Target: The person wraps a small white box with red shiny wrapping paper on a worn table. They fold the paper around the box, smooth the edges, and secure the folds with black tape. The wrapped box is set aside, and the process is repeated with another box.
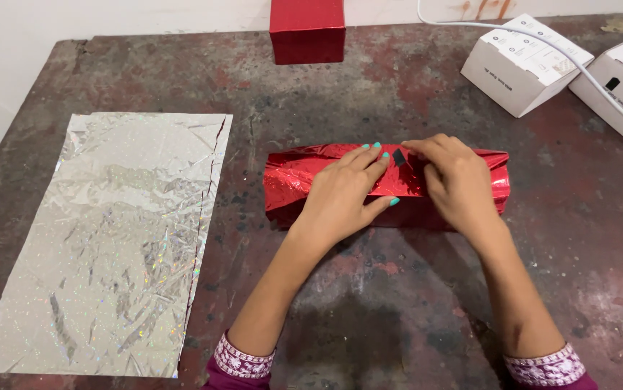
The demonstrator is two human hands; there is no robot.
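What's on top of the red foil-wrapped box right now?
Both hands rest on the red foil-wrapped box: left hand, right hand, with a small dark piece between them. The foil seam beneath is hidden.

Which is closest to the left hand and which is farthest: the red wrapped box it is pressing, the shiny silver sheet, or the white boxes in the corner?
From the left hand, in the head view:
1. Red wrapped box: right under the hand, touching it.
2. Shiny silver sheet: flat on the table, off to the left.
3. White boxes: far right corner, beyond the right hand.
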